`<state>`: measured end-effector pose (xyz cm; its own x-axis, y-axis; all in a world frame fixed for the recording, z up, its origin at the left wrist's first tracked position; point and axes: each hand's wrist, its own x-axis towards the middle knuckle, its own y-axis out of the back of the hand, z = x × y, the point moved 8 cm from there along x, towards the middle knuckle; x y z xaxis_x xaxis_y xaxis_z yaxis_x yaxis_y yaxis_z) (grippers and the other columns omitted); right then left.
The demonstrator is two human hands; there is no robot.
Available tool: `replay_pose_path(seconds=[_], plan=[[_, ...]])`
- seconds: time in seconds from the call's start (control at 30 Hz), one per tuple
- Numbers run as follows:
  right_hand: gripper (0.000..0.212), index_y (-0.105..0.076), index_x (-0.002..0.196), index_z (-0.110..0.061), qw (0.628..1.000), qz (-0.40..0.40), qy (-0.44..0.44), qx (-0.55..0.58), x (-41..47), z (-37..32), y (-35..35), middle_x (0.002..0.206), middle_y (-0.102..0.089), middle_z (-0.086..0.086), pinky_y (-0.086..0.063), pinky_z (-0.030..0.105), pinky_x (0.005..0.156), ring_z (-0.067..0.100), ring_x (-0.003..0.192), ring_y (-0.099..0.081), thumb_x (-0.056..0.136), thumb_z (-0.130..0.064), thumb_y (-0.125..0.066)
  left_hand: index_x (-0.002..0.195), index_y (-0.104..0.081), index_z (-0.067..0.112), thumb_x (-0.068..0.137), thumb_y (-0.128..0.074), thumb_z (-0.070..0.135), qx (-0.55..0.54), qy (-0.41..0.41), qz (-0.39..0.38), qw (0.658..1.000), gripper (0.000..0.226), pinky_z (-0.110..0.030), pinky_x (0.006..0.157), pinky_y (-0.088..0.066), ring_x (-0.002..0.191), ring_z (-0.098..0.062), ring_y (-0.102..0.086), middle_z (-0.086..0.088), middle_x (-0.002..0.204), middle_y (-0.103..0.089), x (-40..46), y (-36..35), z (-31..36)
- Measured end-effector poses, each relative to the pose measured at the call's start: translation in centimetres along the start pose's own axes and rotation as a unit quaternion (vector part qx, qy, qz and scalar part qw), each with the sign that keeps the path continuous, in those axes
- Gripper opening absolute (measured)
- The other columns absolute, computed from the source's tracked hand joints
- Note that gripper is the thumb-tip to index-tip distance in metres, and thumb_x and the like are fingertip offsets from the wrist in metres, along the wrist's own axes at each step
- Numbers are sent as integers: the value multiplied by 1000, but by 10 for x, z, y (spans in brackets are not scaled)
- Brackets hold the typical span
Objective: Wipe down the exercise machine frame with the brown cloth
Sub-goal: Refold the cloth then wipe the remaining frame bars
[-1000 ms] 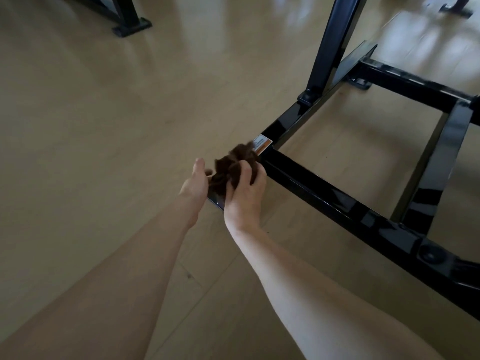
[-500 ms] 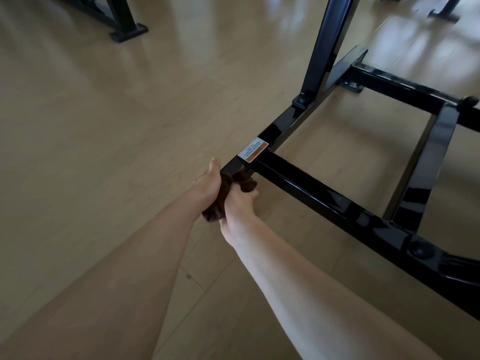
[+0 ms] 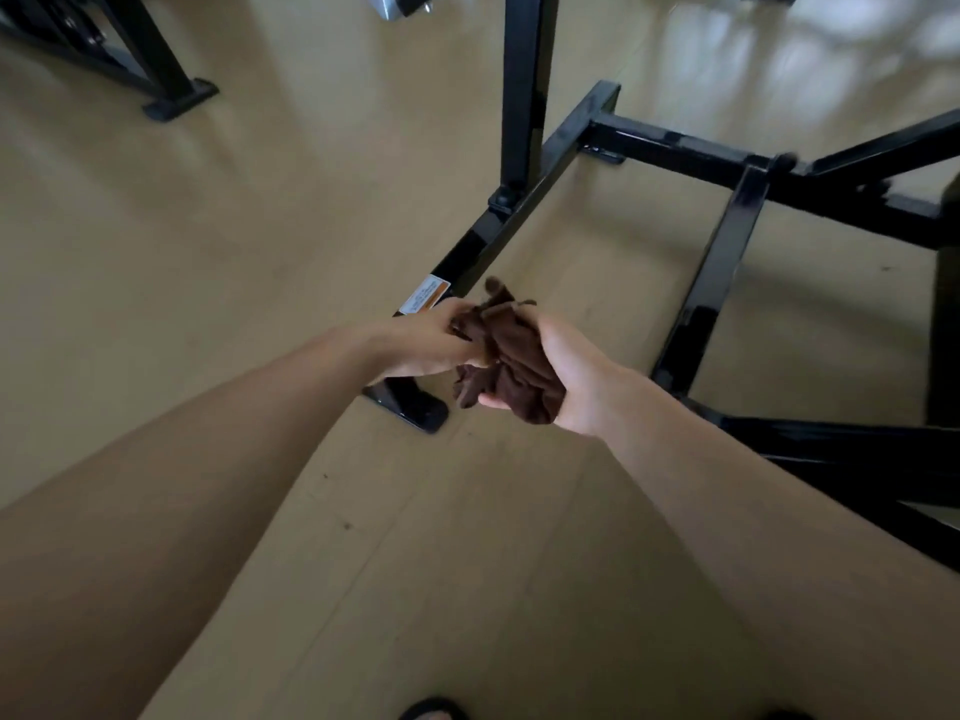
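Currently we hold brown cloth (image 3: 506,358) bunched between both hands, left hand (image 3: 426,343) pinching edge, right hand (image 3: 563,379) clenching wad, above frame corner (image 3: 415,407). Risk: bunched wad skips bar faces; loose tail could snag on upright (image 3: 522,96).

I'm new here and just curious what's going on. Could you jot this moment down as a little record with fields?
place: wooden floor
frame: black, glossy, low bars on the floor plus an upright post
sticker: white and orange label on the near bar
cloth: brown, bunched up, held above the frame's near corner
left hand: pinches the cloth's left side
right hand: grips the cloth from the right
contact: whether the cloth touches the frame cannot be told
other: a second black stand's foot at upper left
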<state>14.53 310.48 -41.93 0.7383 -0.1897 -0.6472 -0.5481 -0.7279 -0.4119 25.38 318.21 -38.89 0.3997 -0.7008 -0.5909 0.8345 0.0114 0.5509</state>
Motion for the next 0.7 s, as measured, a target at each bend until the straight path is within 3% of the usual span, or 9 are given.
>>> replay_pose_path(seconds=[0.13,0.27,0.37,0.47,0.53,0.6,0.63,0.67,0.7], plan=[[38,-70,128,-19,997,-58,24,-41,-37,-40,7,134,-66,18,-51,56,104,36,128,-62,103,-42,-53,155,-30,33,81,-82,34,-79,-27,-14,996,90,-41,109,-39,131,-23,-50,0,143,-54,-6,8,58],[47,-72,119,-16,990,-65,-9,-127,-72,-72,18,128,-67,23,-54,52,97,40,113,-65,101,-55,-53,153,-29,37,57,-88,45,-45,-40,-29,998,113,-48,121,-32,138,-26,-46,-1,152,-44,-17,18,98],[59,-63,131,-10,984,-72,-36,-157,-99,-88,23,129,-68,22,-51,54,105,36,113,-68,100,-59,-54,141,-40,39,73,-89,24,-46,-49,-30,997,84,-47,118,-38,127,-18,-55,5,137,-56,-32,20,127],[56,-64,123,-12,978,-52,-47,-195,-130,-102,24,114,-71,14,-60,46,94,29,98,-72,98,-61,-56,122,-56,29,86,-80,13,-14,-36,-58,998,46,-49,108,-50,116,-24,-64,-2,122,-67,-53,18,163],[47,-63,113,-18,976,-49,-66,-200,-159,-107,20,104,-64,9,-52,41,102,25,96,-59,97,-62,-56,122,-59,24,91,-73,12,18,-16,-76,997,36,-47,104,-54,116,-26,-64,-6,123,-66,-70,17,187],[46,-60,107,-16,977,-85,-80,-179,-194,-111,9,101,-60,10,-45,35,98,28,95,-54,99,-61,-52,125,-59,28,95,-66,13,40,4,-99,994,35,-40,99,-56,112,-19,-63,-1,121,-66,-90,15,209],[53,-60,110,-11,980,-91,-75,-163,-210,-114,6,107,-63,14,-44,37,97,34,100,-57,99,-62,-50,125,-59,30,96,-63,13,47,12,-109,993,34,-36,94,-57,109,-16,-64,2,119,-67,-100,14,220],[61,-60,116,-6,985,-84,-65,-136,-226,-117,5,117,-64,19,-44,40,99,45,136,-50,99,-63,-49,123,-60,32,97,-60,13,49,21,-116,992,32,-33,89,-57,106,-15,-65,2,116,-68,-110,14,230],[67,-60,122,-5,991,-72,-58,-100,-241,-119,5,121,-65,16,-46,43,98,24,95,-39,98,-66,-48,118,-62,33,97,-58,15,51,34,-119,991,28,-30,83,-57,103,-15,-67,2,112,-70,-121,15,240]])
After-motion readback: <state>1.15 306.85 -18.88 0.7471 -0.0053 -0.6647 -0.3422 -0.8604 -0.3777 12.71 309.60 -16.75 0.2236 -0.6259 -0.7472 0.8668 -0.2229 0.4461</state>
